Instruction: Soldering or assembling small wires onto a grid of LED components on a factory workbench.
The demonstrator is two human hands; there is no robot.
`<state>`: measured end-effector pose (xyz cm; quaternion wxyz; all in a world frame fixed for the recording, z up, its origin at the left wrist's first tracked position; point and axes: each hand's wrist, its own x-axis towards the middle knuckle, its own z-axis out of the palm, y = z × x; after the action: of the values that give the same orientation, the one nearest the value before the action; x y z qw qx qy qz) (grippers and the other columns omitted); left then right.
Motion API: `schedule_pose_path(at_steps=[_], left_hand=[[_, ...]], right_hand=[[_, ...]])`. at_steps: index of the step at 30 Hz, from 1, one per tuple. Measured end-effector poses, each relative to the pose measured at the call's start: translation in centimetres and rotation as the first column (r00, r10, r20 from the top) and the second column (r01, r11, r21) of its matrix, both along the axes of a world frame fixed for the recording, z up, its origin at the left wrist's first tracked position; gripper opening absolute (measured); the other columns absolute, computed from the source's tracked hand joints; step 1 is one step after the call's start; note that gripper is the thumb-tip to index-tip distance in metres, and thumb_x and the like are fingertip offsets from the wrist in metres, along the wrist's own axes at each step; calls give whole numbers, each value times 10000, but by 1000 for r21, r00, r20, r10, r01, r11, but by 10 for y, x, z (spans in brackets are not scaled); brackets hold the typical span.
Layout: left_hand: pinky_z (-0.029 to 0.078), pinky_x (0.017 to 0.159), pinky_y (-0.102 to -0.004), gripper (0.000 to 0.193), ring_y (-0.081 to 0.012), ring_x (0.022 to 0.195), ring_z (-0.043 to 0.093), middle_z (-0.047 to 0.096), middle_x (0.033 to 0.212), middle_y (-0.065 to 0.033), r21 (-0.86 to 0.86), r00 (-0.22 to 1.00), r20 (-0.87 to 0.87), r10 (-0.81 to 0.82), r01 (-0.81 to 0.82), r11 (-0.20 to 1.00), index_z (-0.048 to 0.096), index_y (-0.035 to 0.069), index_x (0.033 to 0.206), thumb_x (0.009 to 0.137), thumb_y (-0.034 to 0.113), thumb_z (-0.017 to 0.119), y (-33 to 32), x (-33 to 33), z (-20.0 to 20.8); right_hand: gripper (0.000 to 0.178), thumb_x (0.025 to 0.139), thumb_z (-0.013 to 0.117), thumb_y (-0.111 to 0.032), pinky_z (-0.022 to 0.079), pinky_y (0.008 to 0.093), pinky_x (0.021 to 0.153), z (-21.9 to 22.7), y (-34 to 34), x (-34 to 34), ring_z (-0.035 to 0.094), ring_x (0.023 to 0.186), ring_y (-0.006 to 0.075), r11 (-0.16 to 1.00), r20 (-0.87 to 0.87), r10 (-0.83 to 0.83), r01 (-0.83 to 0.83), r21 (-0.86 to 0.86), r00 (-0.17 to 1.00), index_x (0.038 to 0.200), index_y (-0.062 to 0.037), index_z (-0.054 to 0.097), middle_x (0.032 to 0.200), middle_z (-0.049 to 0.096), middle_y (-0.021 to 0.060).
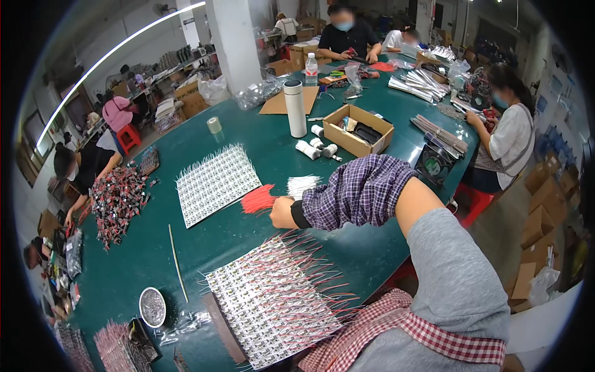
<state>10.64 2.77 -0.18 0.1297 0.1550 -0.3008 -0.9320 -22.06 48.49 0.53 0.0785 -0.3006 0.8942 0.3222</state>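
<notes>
My right hand (284, 212), in a purple plaid sleeve cover with a dark cuff, is at the right end of a pile of short red wires (258, 199). Its fingers are curled closed, and what they hold, if anything, is hidden. A bundle of white wires (302, 186) lies just beyond the wrist. Nearest me is a panel of small white circuit boards (248, 297), with many red and white wires standing from its right part. A second white panel (217, 186), fringed with pale wires, lies farther left. My left hand is out of view.
On the green table (142, 266) stand a white flask (295, 111), a water bottle (311, 69), an open carton (365, 146) and a metal bowl (152, 307). A thin stick (178, 263), a tape roll (214, 125) and a red-black parts heap (118, 201) lie left. Co-workers sit around.
</notes>
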Motion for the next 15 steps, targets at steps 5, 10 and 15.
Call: schedule_pose_path(at_steps=[5, 10, 15], left_hand=[[403, 627, -262, 254, -140, 706, 487, 626, 1025, -102, 21, 1000, -23, 3, -3, 1000, 596, -8, 1161, 929, 93, 616, -2, 1, 0], [395, 579, -259, 207, -154, 667, 486, 644, 1059, -130, 66, 999, -50, 13, -10, 998, 607, -20, 1115, 914, 29, 600, -11, 4, -6], [395, 582, -260, 195, -154, 670, 486, 644, 1063, -130, 33, 999, -33, 5, -4, 999, 606, -19, 1109, 922, 37, 599, 6, -6, 6]], right_hand=[[126, 782, 701, -149, 535, 477, 458, -1, 4, -1, 737, 787, 268, 999, -53, 12, -14, -36, 999, 853, -138, 804, 859, 755, 30], [134, 761, 715, -123, 491, 459, 421, -7, 9, -4, 724, 754, 262, 999, -95, -28, 24, -37, 995, 857, -148, 804, 846, 749, 21], [168, 751, 737, -106, 507, 469, 433, -3, 4, 0, 729, 762, 283, 995, 9, -95, 95, -4, 995, 899, -135, 811, 887, 761, 46]])
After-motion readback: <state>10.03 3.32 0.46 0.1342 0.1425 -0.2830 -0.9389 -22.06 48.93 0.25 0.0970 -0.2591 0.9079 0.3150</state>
